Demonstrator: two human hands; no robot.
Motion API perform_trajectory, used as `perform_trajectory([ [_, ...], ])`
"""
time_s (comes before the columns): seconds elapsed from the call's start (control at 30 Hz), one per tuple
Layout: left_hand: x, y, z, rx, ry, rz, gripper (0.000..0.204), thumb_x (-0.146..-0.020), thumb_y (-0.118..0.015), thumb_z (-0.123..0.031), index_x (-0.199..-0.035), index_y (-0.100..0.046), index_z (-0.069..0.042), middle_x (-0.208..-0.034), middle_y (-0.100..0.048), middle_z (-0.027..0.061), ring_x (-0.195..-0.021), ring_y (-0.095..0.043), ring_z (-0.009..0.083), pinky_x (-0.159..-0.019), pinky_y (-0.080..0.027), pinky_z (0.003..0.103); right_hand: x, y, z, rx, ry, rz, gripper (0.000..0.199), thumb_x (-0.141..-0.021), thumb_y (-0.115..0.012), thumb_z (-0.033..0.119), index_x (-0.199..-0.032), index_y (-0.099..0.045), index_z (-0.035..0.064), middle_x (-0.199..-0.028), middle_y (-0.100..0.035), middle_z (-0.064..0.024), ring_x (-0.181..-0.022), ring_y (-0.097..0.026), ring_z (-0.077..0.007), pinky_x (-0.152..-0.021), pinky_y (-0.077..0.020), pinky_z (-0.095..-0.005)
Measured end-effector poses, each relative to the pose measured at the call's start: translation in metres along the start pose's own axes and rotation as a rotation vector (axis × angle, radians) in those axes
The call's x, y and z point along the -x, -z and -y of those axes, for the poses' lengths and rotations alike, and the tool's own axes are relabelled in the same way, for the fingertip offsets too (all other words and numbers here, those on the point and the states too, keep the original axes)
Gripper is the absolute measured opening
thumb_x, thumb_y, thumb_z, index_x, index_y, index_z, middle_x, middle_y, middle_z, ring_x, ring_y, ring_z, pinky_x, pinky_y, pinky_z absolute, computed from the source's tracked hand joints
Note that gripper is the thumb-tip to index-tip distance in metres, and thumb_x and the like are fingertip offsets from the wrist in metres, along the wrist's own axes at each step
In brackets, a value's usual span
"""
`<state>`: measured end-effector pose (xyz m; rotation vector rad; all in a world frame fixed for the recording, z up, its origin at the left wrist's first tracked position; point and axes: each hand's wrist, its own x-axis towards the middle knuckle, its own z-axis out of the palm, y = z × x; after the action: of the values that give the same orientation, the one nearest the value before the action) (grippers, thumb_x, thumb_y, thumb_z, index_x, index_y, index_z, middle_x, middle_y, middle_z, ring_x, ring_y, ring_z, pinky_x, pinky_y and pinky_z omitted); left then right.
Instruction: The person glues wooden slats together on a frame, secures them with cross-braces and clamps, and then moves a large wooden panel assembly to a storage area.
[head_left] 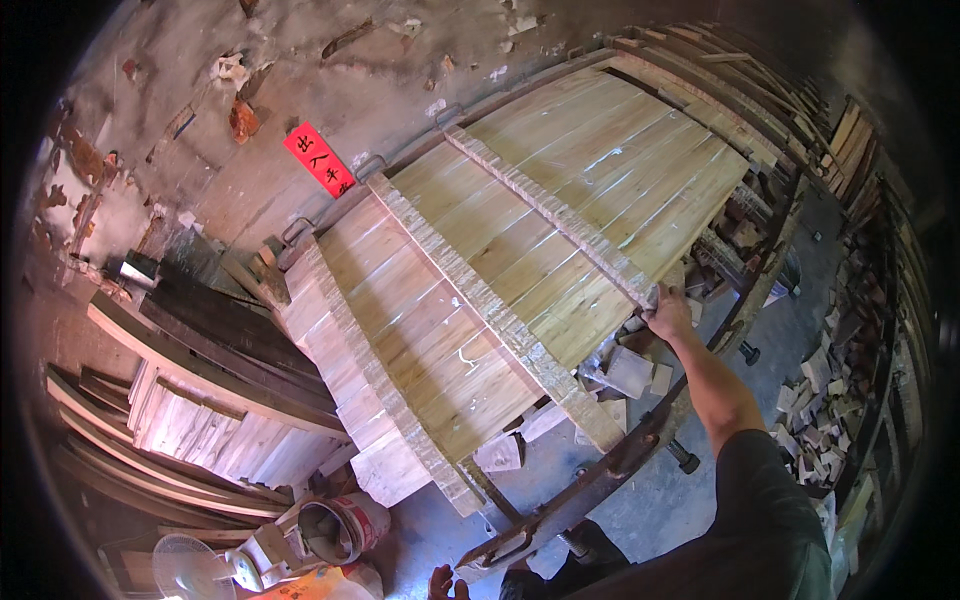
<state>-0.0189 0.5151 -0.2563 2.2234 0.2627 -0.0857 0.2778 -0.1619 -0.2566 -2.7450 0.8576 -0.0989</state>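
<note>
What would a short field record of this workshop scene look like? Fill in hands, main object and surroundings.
Right hand: right hand grips the near end of a rough crosswise batten
Left hand: left hand at the lower edge, fingers apart, holding nothing visible
Main object: large plank panel lying on a metal frame
Under the panel: wood offcuts
Lower left: bucket, fan
Wall: red paper strip

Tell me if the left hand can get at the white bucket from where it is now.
Probably yes: the left hand sits low by the metal frame's end, and the white bucket lies close to its left with only bare floor between.
</note>
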Motion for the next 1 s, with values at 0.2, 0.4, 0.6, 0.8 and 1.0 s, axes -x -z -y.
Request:
perform_trajectory([
  [0.2,0.013,-0.022,-0.033,0.114,0.071,0.052,0.043,-0.090,-0.061,-0.010,-0.128,-0.057,0.009,-0.121,-0.065,0.0180,-0.114,-0.062,0.0236,-0.096,-0.050,0.037,-0.017,-0.028,-0.033,0.115,0.157,-0.164,0.069,-0.085,-0.064,0.031,-0.149,-0.041,0.0235,-0.119,-0.061,-0.0269,-0.105,-0.062,-0.0435,-0.086,-0.0514,-0.0533],
  [0.4,0.001,0.011,-0.088,0.127,0.215,-0.056,0.040,-0.085,-0.061,-0.003,-0.122,-0.059,0.010,-0.106,-0.072,0.0217,-0.099,-0.072,0.0288,-0.090,-0.055,0.039,-0.027,-0.035,-0.044,-0.222,-0.029,-0.082,0.059,-0.088,-0.060,0.025,-0.144,-0.049,0.0382,-0.096,-0.070,-0.0181,-0.085,-0.068,-0.0346,-0.079,-0.0539,-0.0444],
  [0.6,-0.050,0.055,-0.102,-0.026,0.169,0.007,0.037,-0.083,-0.065,-0.008,-0.118,-0.064,0.002,-0.111,-0.071,0.0185,-0.103,-0.070,0.0285,-0.092,-0.053,0.037,-0.011,-0.016,0.055,0.324,0.032,-0.090,0.058,-0.089,-0.065,0.030,-0.142,-0.049,0.0142,-0.145,-0.046,-0.0195,-0.134,-0.042,-0.0417,-0.112,-0.0344,-0.0535],
  [0.8,-0.219,0.112,-0.013,-0.051,-0.003,-0.033,0.025,-0.085,-0.063,-0.011,-0.107,-0.066,0.000,-0.100,-0.072,0.0143,-0.094,-0.071,0.0203,-0.083,-0.054,0.031,0.080,-0.048,0.195,-0.115,0.465,-0.173,0.060,-0.079,-0.070,0.010,-0.135,-0.051,0.0054,-0.131,-0.053,-0.0236,-0.126,-0.047,-0.0432,-0.105,-0.0403,-0.0529],
  [1.0,-0.494,0.114,0.121,0.796,0.303,0.132,0.019,-0.092,-0.061,-0.011,-0.109,-0.060,-0.004,-0.073,-0.052,-0.0031,-0.061,-0.051,0.0107,-0.056,-0.039,0.026,0.188,-0.125,0.408,-0.247,0.562,-0.020,0.060,-0.084,-0.070,0.021,-0.138,-0.050,0.0036,-0.137,-0.049,-0.0260,-0.131,-0.042,-0.0466,-0.109,-0.0340,-0.0550],
])
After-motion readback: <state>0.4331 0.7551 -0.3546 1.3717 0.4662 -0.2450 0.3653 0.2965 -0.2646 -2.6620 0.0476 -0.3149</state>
